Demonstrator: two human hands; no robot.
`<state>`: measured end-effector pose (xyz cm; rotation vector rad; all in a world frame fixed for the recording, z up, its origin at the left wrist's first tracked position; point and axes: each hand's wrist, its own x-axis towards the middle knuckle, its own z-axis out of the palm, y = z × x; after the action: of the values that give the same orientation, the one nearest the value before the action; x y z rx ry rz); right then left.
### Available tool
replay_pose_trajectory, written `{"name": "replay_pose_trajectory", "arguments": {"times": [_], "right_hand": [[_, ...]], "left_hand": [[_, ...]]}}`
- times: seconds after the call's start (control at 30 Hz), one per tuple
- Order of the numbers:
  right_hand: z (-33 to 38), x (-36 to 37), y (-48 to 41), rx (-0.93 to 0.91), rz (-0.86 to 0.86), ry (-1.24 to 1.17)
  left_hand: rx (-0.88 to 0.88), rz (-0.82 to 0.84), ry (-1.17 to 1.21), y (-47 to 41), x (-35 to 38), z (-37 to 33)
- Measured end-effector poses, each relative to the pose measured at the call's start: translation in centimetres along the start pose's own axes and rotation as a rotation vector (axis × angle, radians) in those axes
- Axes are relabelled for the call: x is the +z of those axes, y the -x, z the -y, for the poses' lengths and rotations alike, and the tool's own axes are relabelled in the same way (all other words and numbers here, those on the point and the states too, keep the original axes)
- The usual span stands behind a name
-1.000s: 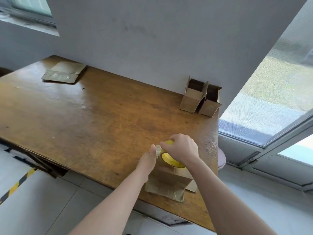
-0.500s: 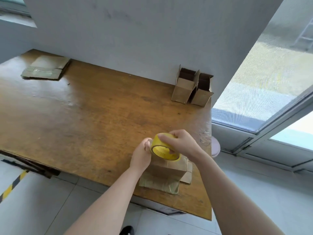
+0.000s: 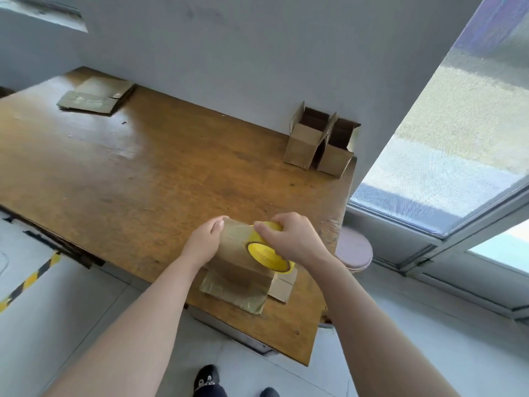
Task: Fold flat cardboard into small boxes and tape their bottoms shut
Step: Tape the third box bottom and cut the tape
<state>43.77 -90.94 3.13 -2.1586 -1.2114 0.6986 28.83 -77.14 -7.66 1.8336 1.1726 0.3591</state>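
A small cardboard box point(image 3: 237, 262) stands bottom-up near the front right corner of the wooden table point(image 3: 143, 173), its loose flaps spread flat on the wood. My left hand point(image 3: 204, 239) presses on the box's top left edge. My right hand point(image 3: 292, 239) grips a yellow tape roll point(image 3: 267, 255) that rests against the box's upper right side. A glossy stretch of tape covers the box top between my hands.
Two folded boxes point(image 3: 320, 144) stand open-topped by the wall at the back right. A stack of flat cardboard point(image 3: 96, 96) lies at the far left. A pink round stool point(image 3: 355, 250) sits past the table's right edge, below a large window.
My right hand has drawn the tape roll from the box's left side across the top to its right side. My left hand has flattened onto the box's left edge.
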Motion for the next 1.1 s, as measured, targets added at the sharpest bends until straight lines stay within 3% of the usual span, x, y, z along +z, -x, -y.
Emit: {"name": "replay_pose_trajectory", "arguments": {"times": [0.43, 0.57, 0.67, 0.87, 1.1], "right_hand": [[-0.9, -1.2, -0.5, 0.074, -0.043, 0.338], [-2.7, -2.7, 0.0, -0.017, 0.036, 0.028], [-4.0, -2.3, 0.9, -0.059, -0.077, -0.129], [-6.0, -1.7, 1.1, 0.049, -0.107, 0.256], [-7.7, -0.8, 1.5, 0.074, -0.076, 0.252]], "left_hand": [[0.046, -0.013, -0.08, 0.1, 0.2, 0.0], [0.033, -0.019, -0.108, 0.0, 0.3, 0.1], [0.023, -0.033, -0.12, 0.0, 0.6, 0.1], [-0.019, -0.027, -0.148, 0.2, 0.4, -0.1], [-0.033, 0.006, -0.142, 0.7, 0.0, -1.0]]}}
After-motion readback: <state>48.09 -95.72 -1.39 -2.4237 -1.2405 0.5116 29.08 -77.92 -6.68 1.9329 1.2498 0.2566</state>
